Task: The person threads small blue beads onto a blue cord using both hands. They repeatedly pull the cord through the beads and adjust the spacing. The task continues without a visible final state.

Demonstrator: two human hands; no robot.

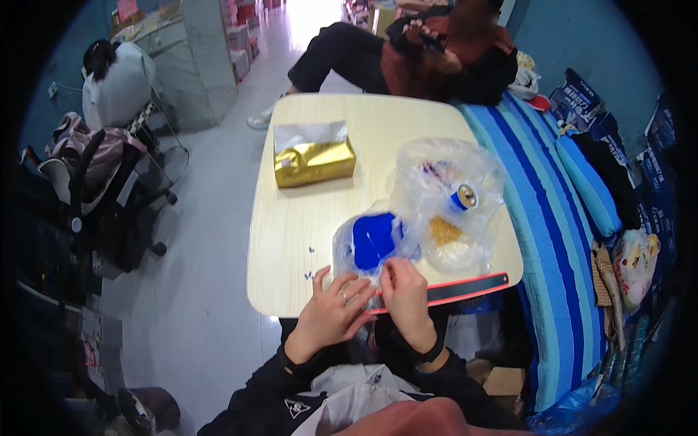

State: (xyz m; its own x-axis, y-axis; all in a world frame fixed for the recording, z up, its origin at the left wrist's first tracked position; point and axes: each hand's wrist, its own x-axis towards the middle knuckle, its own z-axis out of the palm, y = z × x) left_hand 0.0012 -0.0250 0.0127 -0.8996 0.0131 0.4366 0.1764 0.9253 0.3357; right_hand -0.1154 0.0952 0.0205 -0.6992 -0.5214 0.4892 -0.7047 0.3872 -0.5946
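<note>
Over the table's near edge, my left hand [331, 312] has its fingers spread and slightly bent, with a ring on one of them. Close beside it, my right hand [407, 294] is closed in a pinch; what sits between the fingertips is too small to make out. Just beyond the fingers, a bright blue sheet [367, 251] lies on clear plastic, and a thin pale strand [371, 240] shows against it. Partly under my hands runs a long dark ruler-like strip [469, 289] with red edges. Several tiny dark blue bits [309, 276] lie left of the sheet.
A clear plastic bag [472, 243] holds gold-coloured pieces [445, 231]; a blue and gold can [464, 196] is at it. A gold tissue pack [314, 160] stands far left on the table [283, 240]. A person [443, 58] sits beyond, near a striped blue bed [545, 240].
</note>
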